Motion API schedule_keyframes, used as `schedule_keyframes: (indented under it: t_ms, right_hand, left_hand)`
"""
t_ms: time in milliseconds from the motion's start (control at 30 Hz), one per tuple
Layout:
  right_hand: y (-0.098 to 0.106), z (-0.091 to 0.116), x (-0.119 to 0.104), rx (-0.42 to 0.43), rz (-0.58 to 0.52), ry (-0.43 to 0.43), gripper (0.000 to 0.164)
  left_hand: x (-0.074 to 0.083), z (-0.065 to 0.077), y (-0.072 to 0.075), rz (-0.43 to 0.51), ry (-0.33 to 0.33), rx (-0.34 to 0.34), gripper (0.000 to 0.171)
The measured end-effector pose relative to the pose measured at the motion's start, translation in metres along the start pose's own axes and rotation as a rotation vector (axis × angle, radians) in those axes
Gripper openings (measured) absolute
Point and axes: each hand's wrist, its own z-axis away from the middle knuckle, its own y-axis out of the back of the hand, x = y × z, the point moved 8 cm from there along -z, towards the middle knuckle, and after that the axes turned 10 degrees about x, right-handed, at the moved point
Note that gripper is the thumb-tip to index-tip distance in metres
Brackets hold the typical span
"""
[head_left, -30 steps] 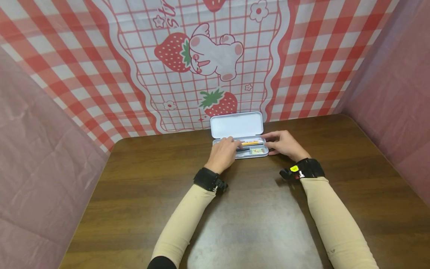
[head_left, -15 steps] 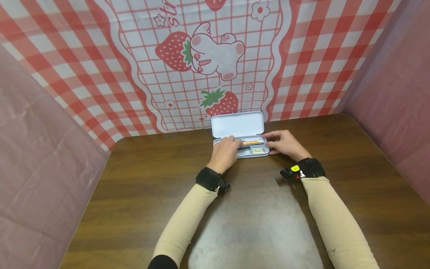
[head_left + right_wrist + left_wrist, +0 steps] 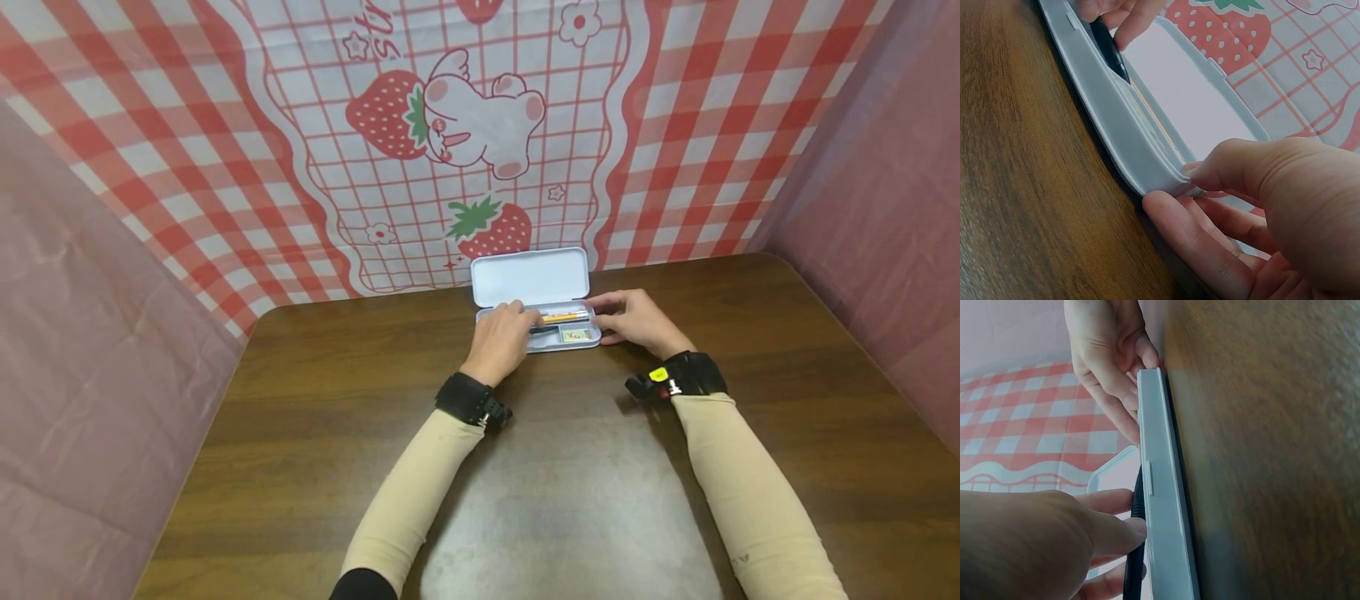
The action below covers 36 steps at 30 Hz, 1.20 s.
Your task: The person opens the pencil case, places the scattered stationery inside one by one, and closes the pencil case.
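A pale pencil case (image 3: pixel 577 347) lies on the table with its lid (image 3: pixel 530 277) raised at the back. My left hand (image 3: pixel 498 342) reaches into its left part. In the left wrist view, the thumb and fingers pinch a black pen (image 3: pixel 1134 569) along the case's front wall. The right wrist view shows the pen's far end (image 3: pixel 1110 53) inside the case. My right hand (image 3: pixel 637 321) grips the case's right end, thumb on the rim and fingers against the outside. A yellow pencil (image 3: pixel 564 318) lies in the back compartment. A small patterned block (image 3: pixel 576 336) sits in the front right compartment.
The wooden table (image 3: pixel 337 417) reaches back to a red-and-white checked cloth (image 3: pixel 697 125) printed with strawberries, close behind the raised lid. Pink cloths (image 3: pixel 97 333) hang at both sides. Each wrist wears a black strap (image 3: pixel 461 398) with a camera.
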Motion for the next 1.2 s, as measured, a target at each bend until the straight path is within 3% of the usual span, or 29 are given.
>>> schedule_keyframes:
  t_ms: [300,533,833,1067,1200]
  right_hand:
    - [0.001,-0.002,0.002,0.006,-0.003,0.002,0.043]
    - [0.002,-0.002,0.003,0.004,-0.004,0.009,0.043]
    - [-0.002,-0.004,0.002,-0.001,-0.009,0.005,0.042]
    - [-0.003,-0.003,0.000,-0.005,-0.005,-0.003,0.043]
    - [-0.002,-0.002,0.000,0.002,-0.005,-0.002,0.042]
  left_hand:
    - [0.002,-0.005,0.006,-0.023,-0.013,0.039,0.034]
    - [0.005,-0.011,0.002,-0.042,-0.036,0.057,0.033]
    - [-0.001,-0.020,0.000,-0.049,0.004,0.062,0.035]
    - [-0.010,-0.029,0.008,-0.014,0.043,0.135,0.024]
    - [-0.012,-0.030,0.001,0.007,0.062,0.110,0.024]
